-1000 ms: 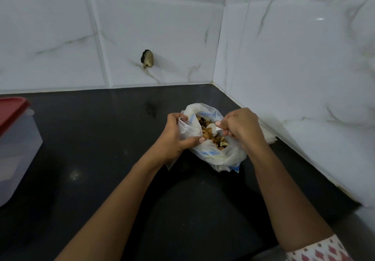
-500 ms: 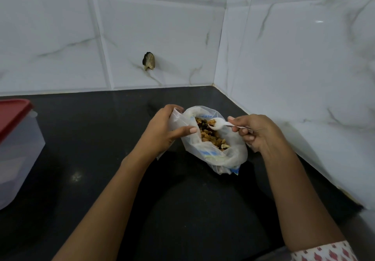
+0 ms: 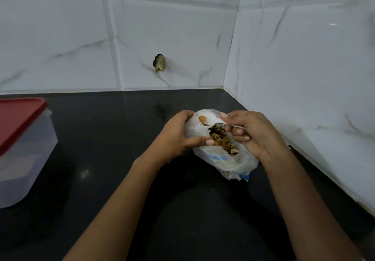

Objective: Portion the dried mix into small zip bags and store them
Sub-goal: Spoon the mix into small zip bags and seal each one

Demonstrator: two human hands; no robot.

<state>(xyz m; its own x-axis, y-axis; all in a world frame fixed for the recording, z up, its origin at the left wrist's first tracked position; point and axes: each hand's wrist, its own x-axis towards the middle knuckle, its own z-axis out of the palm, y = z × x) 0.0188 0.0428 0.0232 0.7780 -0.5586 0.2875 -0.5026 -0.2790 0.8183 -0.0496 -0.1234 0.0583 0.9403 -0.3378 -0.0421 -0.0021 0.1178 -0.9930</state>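
At far left, tub [image 3: 24, 159]: clear plastic, cut off by the frame edge, standing on the counter well apart from the hands.
Lid [image 3: 18, 118]: red, set on the tub.
Counter [image 3: 105, 179]: black and glossy, running back into the corner of the walls.
Back wall [image 3: 60, 37]: white marbled tiles; a dark chipped spot [image 3: 159, 62] sits above the counter, behind the hands and clear of them.
Left hand [image 3: 176, 136]: curled round the small bag, thumb pressed across its near side and fingers wrapped behind it.
Small bag [image 3: 192, 128]: pale and see-through, held up off the counter with its mouth facing right; the hand hides its left half, and its lower edge lies against the big bag, so where one ends is hard to tell.
Spoon [image 3: 211, 120]: white plastic, its bowl at the small bag's mouth with an orange piece in it; the handle runs right into the right hand.
Mix [image 3: 221, 138]: brown, dark and orange bits heaped in the big bag, between the two hands.
Big bag [image 3: 229, 163]: crumpled clear plastic with blue print, resting on the counter with its mouth open upward.
Right hand [image 3: 253, 134]: pinching the spoon handle between thumb and fingers, held over the right side of the big bag and hiding it.
Right wall [image 3: 304, 78]: the same tiles, just beside the right forearm.
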